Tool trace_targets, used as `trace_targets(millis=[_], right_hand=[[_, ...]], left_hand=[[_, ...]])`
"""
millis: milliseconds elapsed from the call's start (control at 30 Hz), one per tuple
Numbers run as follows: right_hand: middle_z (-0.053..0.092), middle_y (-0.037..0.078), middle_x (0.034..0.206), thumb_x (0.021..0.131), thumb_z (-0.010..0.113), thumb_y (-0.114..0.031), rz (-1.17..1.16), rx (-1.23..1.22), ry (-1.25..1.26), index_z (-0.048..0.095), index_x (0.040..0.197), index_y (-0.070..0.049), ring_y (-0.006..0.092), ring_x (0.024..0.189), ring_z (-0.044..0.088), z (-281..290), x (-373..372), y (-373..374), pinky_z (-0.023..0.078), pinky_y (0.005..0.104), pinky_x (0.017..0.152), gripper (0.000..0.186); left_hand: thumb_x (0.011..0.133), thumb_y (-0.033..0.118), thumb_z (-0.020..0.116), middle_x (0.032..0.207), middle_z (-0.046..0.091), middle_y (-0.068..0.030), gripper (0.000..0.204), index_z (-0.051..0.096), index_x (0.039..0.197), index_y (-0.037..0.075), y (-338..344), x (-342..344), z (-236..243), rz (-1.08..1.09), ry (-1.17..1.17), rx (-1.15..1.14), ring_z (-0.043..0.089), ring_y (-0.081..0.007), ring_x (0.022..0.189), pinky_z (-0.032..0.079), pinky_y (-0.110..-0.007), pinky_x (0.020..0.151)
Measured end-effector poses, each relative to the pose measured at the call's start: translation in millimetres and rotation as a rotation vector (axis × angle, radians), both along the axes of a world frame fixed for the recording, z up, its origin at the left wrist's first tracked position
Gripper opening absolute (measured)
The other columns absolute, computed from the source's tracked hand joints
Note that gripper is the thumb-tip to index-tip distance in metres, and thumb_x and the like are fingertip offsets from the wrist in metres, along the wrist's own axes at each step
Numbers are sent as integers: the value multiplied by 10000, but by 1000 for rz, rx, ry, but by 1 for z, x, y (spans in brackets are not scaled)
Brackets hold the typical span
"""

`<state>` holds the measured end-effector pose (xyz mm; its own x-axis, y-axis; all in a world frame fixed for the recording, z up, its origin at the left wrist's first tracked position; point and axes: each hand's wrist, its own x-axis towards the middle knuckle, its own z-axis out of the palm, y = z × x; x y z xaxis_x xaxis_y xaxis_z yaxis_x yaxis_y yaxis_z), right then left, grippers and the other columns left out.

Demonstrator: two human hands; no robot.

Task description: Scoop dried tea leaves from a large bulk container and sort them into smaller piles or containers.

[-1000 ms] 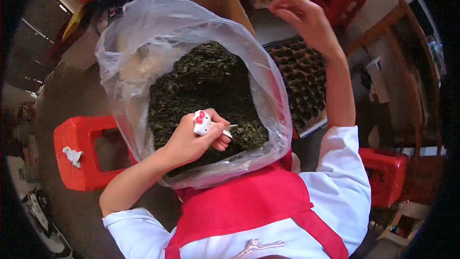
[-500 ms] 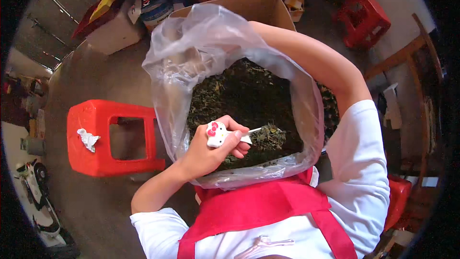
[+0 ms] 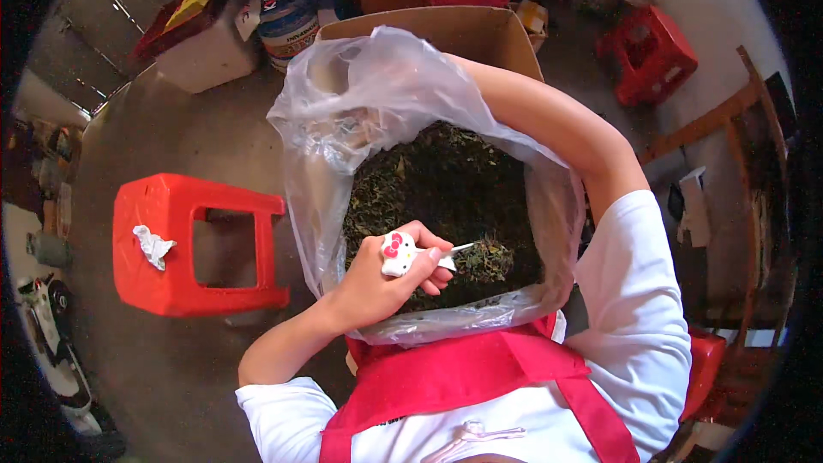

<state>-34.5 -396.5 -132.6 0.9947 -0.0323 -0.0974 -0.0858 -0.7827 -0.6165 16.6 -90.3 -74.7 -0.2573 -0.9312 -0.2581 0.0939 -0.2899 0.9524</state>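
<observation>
One white tool (image 3: 397,255) in closed left fingers (image 3: 420,271); right fingers obscured by cloudy bag (image 3: 403,90), grip unclear.

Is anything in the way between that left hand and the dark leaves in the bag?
Nothing visible: the left hand, holding a white cat-faced tool, is over the dark leaves, and the plastic bag is open.

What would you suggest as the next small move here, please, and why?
Perhaps the right arm could draw the far edge of the bag outward: it reaches behind that side, where the plastic stands up crumpled, while the left hand is busy holding the white tool over the leaves.
</observation>
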Motion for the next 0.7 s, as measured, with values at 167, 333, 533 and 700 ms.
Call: trace_targets(millis=[167, 333, 533, 700], right_hand=[[631, 90, 1194, 887, 658, -347, -192, 537, 106, 580, 1265, -75, 171, 1048, 571, 39, -19, 25, 452, 314, 911, 472], [540, 139, 1342, 908, 609, -392, 225, 294, 65, 503, 1349, -36, 239, 1253, 480, 64, -38, 39, 362, 396, 1056, 577], [606, 182, 1225, 915, 561, -252, 106, 69, 72, 515, 1299, -9, 337, 1133, 571, 72, -31, 47, 444, 374, 964, 456], [658, 202, 1060, 857, 572, -158, 21, -296, -111, 562, 1221, -71, 423, 918, 620, 59, -5, 42, 499, 474, 777, 374]], left_hand=[[979, 159, 523, 872, 678, -157, 234, 576, 1053, -56, 0, 0, -8, 2, 1, -22, 688, -181, 780, 584, -294, 669], [979, 155, 519, 877, 677, -157, 238, 577, 1053, -63, 0, 1, -8, -9, 10, -11, 686, -184, 775, 582, -295, 663], [979, 147, 514, 881, 675, -163, 241, 576, 1066, -69, 1, 3, -2, -43, -25, -26, 684, -186, 771, 581, -294, 665], [981, 160, 512, 887, 672, -177, 257, 567, 1075, -73, 0, -3, 5, -53, -36, -16, 684, -188, 771, 578, -293, 670]])
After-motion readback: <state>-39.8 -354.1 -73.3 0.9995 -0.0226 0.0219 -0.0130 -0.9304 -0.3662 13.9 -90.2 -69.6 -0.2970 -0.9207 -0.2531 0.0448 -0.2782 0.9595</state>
